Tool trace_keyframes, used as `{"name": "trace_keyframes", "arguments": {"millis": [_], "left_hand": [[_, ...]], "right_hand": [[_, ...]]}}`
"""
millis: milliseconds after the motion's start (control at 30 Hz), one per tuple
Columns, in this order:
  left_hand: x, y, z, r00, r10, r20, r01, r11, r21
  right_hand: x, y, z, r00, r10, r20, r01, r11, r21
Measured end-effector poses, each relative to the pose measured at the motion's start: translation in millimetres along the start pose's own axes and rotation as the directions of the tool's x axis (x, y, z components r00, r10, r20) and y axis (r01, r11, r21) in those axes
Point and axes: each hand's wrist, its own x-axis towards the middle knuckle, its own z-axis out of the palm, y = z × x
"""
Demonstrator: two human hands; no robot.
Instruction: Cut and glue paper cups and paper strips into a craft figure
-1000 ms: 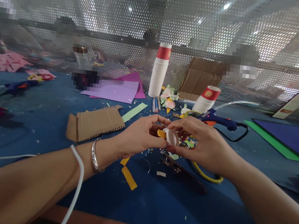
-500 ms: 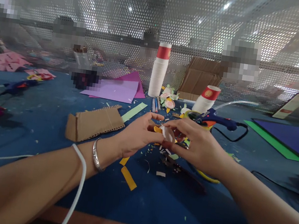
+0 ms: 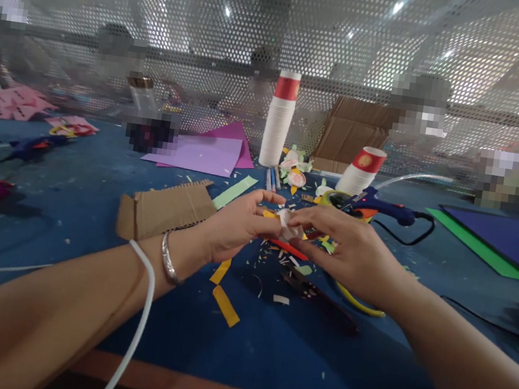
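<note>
Over the middle of the table, my left hand is closed, its thumb and fingers pinching a small piece of yellow-orange paper. My right hand grips a small white paper piece, rounded in outline, that touches the yellow-orange paper; fingers cover part of it. Whether the two are joined I cannot tell. Just beneath the hands lies a red strip-like thing. Dark-handled scissors rest below my right hand. Two yellow-orange paper strips lie nearer the table edge.
Left of my hands lies a cardboard piece. Behind stand a tall paper cup stack and a shorter stack, with small paper turtles between. A blue glue gun with a cable sits right. Purple sheets lie back left.
The white piece has turned between my fingers, its round face less visible now. The red thing beneath has come into sight. Both hands stay in nearly the same place.
</note>
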Motion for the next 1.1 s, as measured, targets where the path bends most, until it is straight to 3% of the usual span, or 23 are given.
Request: {"name": "trace_keyframes", "arguments": {"millis": [433,667,1100], "left_hand": [[-2,1,2.7,0.997,-0.073,0.019,0.071,0.994,0.087],[-6,0,7.4,1.000,-0.022,0.008,0.022,1.000,0.009],[-7,-6,17.6,0.981,0.051,-0.187,-0.037,0.996,0.079]], "right_hand": [[-1,-6,1,0.996,0.034,0.083,-0.034,0.999,-0.012],[1,-4,3,0.999,0.000,0.032,0.002,0.998,-0.058],[3,-5,8,0.997,-0.026,-0.066,0.022,0.998,-0.067]]}}
